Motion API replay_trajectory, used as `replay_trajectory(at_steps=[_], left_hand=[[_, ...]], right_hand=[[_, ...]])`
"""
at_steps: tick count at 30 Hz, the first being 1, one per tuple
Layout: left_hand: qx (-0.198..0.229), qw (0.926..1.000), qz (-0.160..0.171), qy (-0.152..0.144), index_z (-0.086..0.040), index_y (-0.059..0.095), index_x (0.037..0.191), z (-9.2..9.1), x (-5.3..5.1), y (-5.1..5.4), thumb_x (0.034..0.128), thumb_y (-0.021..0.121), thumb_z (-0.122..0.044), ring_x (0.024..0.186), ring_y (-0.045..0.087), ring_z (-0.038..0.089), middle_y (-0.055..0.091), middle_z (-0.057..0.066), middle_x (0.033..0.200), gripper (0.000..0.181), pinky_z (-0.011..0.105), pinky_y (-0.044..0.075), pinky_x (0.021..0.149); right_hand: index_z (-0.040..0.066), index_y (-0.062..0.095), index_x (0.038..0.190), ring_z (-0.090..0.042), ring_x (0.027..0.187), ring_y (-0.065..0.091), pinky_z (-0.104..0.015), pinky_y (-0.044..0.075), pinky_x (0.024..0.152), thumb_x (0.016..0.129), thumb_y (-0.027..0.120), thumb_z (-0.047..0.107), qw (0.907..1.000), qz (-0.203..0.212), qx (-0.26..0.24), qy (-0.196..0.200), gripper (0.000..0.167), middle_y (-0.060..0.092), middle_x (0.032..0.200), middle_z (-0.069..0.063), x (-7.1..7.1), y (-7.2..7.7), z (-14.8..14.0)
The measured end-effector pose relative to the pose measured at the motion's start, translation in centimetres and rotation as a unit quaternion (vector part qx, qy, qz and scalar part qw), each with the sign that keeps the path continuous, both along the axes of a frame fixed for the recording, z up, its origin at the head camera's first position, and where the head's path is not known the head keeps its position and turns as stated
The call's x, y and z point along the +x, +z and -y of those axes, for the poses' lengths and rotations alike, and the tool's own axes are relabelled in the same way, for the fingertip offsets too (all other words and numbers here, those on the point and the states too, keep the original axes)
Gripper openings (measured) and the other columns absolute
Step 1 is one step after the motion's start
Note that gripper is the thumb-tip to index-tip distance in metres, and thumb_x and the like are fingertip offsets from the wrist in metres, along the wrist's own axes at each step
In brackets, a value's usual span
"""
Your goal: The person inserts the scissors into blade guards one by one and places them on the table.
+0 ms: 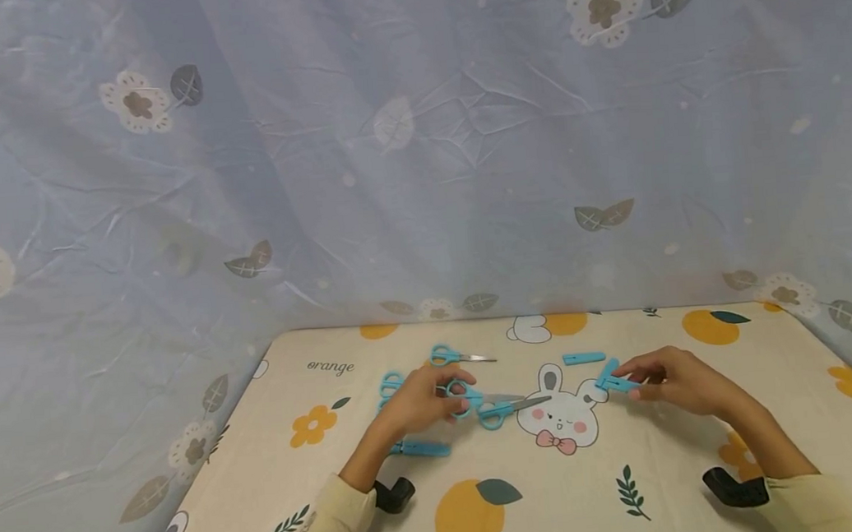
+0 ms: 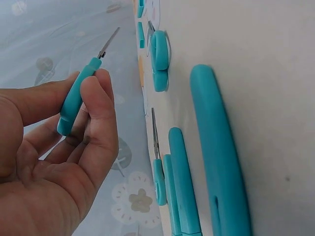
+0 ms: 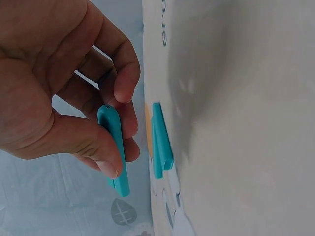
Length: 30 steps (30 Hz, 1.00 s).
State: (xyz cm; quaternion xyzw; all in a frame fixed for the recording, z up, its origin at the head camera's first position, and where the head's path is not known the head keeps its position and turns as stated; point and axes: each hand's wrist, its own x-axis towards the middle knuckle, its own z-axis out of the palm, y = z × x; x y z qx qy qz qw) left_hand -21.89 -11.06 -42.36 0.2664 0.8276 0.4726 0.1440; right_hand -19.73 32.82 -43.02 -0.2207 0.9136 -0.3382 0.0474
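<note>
My left hand (image 1: 422, 400) pinches the light-blue handle of a pair of scissors (image 2: 75, 102). They are raised off the cloth, with the bare blade pointing right in the head view. In my right hand (image 1: 674, 378) is a blue blade cover (image 3: 116, 147), held between thumb and fingers and apart from the scissors. Just below the held scissors another uncovered pair (image 1: 493, 414) lies on the cloth. A third bare-bladed pair (image 1: 443, 355) lies farther back. Two loose covers lie near the right hand: the back cover (image 1: 584, 358) and a slanted cover (image 1: 609, 368) partly behind the held one.
Scissors with a covered blade (image 1: 424, 448) lie by the left forearm. Other blue handles (image 1: 390, 382) show behind the left hand, partly hidden. A patterned cloth (image 1: 547, 505) covers the table, and a pale floral curtain (image 1: 422, 217) hangs along its back and left.
</note>
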Motion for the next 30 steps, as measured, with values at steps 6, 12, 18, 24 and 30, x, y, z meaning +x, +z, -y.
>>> replay_trajectory(at_steps=[6, 12, 18, 24, 30], left_hand=[[0.015, 0.9998, 0.009, 0.012, 0.001, 0.071, 0.133, -0.3, -0.1, 0.3, 0.0995, 0.072, 0.003, 0.086, 0.076, 0.019, 0.066, 0.014, 0.107, 0.033, 0.052, 0.068, 0.079], [0.023, 0.9993, 0.018, 0.023, -0.003, 0.072, 0.131, -0.7, -0.2, 0.8, 0.1002, 0.072, 0.001, 0.09, 0.078, 0.025, 0.065, 0.012, 0.105, 0.031, 0.047, 0.069, 0.079], [0.032, 0.9991, 0.025, 0.017, -0.004, 0.072, 0.131, -1.1, -0.1, 0.9, 0.1005, 0.072, 0.0, 0.091, 0.077, 0.031, 0.067, 0.012, 0.104, 0.031, 0.052, 0.068, 0.082], [0.033, 0.9987, 0.031, 0.025, -0.004, 0.073, 0.131, -1.6, -0.2, 1.0, 0.0996, 0.073, 0.0, 0.084, 0.074, 0.018, 0.068, 0.015, 0.106, 0.032, 0.055, 0.068, 0.083], [0.04, 0.9979, 0.039, 0.032, -0.006, 0.074, 0.13, -1.8, -0.5, 1.0, 0.0983, 0.075, 0.001, 0.083, 0.075, 0.018, 0.07, 0.018, 0.105, 0.032, 0.053, 0.068, 0.083]], right_hand=[[0.004, 0.078, 0.128, -0.003, 0.075, 0.053, -0.022, 0.045, 0.062, 0.096, 0.079, 0.009, 0.9999, 0.007, -0.012, 0.0, 0.033, 0.076, 0.098, -0.001, -0.4, 0.2, 1.1], [0.005, 0.078, 0.128, -0.005, 0.074, 0.05, -0.023, 0.041, 0.061, 0.095, 0.08, 0.009, 0.9998, 0.007, -0.019, 0.001, 0.033, 0.074, 0.096, 0.0, -0.9, 0.4, 2.1], [0.006, 0.079, 0.129, -0.006, 0.077, 0.052, -0.023, 0.041, 0.063, 0.095, 0.08, 0.01, 0.9994, 0.019, -0.027, 0.002, 0.034, 0.075, 0.097, 0.001, -1.0, 0.6, 3.3], [0.005, 0.078, 0.13, -0.007, 0.079, 0.054, -0.023, 0.043, 0.065, 0.096, 0.08, 0.011, 0.9983, 0.032, -0.046, 0.013, 0.034, 0.076, 0.098, -0.002, -1.3, 0.5, 4.1], [0.004, 0.076, 0.134, -0.01, 0.081, 0.057, -0.022, 0.049, 0.067, 0.098, 0.079, 0.013, 0.9932, 0.082, -0.081, 0.017, 0.037, 0.073, 0.095, -0.005, -1.6, 0.2, 4.7]])
